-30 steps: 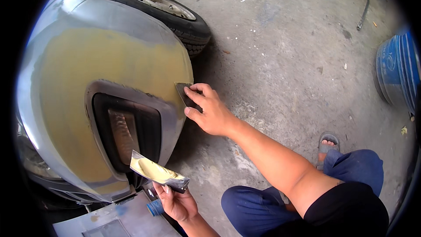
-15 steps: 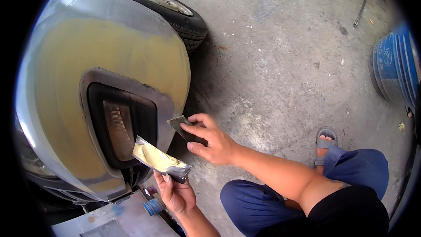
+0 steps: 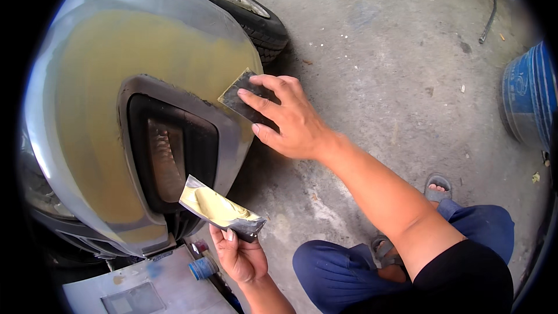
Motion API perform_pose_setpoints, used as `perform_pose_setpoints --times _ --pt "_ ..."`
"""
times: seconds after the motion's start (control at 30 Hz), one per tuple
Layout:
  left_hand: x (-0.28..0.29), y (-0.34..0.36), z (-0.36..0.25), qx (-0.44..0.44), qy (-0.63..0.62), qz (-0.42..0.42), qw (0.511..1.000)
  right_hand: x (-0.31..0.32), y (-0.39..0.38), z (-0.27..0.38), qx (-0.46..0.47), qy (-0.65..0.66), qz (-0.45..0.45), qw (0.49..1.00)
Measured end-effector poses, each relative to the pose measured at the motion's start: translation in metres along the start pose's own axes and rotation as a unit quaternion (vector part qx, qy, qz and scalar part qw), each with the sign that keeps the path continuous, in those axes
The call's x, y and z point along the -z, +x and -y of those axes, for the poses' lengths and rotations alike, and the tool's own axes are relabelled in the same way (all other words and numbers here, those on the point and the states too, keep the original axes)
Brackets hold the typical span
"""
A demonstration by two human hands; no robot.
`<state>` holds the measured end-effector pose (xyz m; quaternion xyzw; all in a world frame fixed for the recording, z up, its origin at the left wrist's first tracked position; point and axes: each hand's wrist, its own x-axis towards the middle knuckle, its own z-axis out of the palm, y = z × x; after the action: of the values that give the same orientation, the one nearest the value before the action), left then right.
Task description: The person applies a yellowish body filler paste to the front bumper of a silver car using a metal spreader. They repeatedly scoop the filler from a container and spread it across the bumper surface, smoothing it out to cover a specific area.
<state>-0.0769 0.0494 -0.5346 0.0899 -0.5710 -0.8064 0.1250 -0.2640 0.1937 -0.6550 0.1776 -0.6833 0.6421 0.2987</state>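
Note:
My left hand (image 3: 239, 256) grips the lower edge of a flat plate carrying a mound of pale yellow filler putty (image 3: 215, 204), held just in front of the fog light recess. In my right hand (image 3: 293, 119) is a dark flat putty spreader (image 3: 247, 102), its fingers spread over the back. The spreader's edge lies at the right side of the car bumper (image 3: 232, 157), above the recess; whether it presses on the surface cannot be made out. Dried tan filler (image 3: 99, 87) covers much of the bumper around the dark fog light (image 3: 167, 157).
A wheel (image 3: 256, 20) sits behind the bumper. Below it lies a grey panel (image 3: 174, 285) with a small blue can (image 3: 202, 268) by its edge. A blue bucket (image 3: 526, 93) stands at the right on the concrete floor (image 3: 378, 81). My knees are bent beneath my arms.
My right hand has moved up and away with the spreader, from beside the putty plate to the bumper's right edge. My left hand stays nearly in place with the plate.

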Motion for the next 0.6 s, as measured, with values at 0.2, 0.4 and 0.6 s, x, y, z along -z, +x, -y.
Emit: perform_pose_setpoints --times 0.2,0.4,0.6 --pt "0.008 -0.009 -0.005 -0.011 -0.008 -0.006 1.0 -0.01 0.027 0.002 0.077 -0.005 -0.013 0.997" --pt "0.016 -0.015 -0.007 -0.021 -0.014 -0.014 1.0 -0.032 -0.035 -0.004 -0.01 0.03 0.029 0.999" --pt "0.023 -0.017 -0.006 -0.012 -0.015 -0.011 1.0 -0.056 -0.073 0.01 -0.072 0.045 0.014 0.996"
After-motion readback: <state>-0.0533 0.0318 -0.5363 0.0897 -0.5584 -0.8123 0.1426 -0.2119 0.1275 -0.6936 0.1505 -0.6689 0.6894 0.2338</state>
